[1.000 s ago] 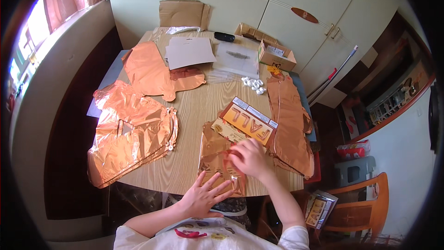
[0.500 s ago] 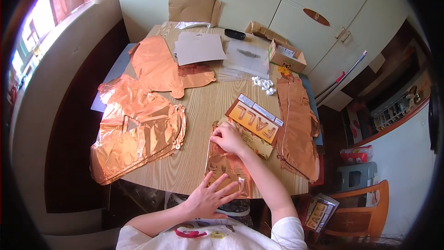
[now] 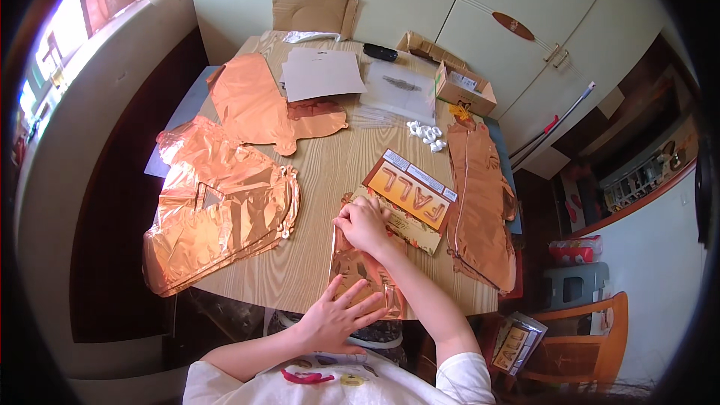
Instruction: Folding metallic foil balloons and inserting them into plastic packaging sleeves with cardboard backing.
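The right hand, curled (can't tell its grip), went up the copper foil; with the wide left hand, both ends are covered.

The left forearm slants in from the lower left, and the left hand is palm down, its fingers spread wide and its thumb nearest the body. The right forearm runs diagonally from the lower right, reaching farther forward; the right hand shows its back, knuckles bent, fingers curled. The hands are apart.
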The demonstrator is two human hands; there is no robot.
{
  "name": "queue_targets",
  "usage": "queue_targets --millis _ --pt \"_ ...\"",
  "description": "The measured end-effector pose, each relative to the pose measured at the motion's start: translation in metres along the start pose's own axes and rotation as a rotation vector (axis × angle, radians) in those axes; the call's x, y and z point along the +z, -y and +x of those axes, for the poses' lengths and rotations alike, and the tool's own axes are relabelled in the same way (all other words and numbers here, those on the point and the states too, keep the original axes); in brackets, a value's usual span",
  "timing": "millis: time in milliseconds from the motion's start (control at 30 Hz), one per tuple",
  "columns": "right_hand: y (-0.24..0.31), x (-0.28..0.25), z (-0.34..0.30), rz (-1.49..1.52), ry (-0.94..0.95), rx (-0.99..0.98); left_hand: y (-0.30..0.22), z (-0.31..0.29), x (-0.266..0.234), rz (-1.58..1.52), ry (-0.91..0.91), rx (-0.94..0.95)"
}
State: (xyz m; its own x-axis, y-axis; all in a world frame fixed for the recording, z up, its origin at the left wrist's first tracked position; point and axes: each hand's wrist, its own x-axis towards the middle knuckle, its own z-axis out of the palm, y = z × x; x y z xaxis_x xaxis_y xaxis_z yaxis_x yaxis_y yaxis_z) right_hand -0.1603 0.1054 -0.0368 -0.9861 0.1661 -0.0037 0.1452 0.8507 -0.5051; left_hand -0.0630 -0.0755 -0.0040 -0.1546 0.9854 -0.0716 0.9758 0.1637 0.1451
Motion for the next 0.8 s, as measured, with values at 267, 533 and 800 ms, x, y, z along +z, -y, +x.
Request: queue_targets --millis 267,533,800 --pt "0.003 -0.014 -0.038 -0.163 -0.052 -0.253 0.001 -0.001 0.003 -0.009 0.005 -0.003" --pt "-0.006 -0.002 -0.035 -0.166 -0.034 -0.174 0.0 0.001 -0.001 0.004 0.027 0.004" --pt "-0.001 -0.013 0.013 -0.24 0.013 -0.037 0.001 0.0 0.0 -0.016 0.024 -0.002"
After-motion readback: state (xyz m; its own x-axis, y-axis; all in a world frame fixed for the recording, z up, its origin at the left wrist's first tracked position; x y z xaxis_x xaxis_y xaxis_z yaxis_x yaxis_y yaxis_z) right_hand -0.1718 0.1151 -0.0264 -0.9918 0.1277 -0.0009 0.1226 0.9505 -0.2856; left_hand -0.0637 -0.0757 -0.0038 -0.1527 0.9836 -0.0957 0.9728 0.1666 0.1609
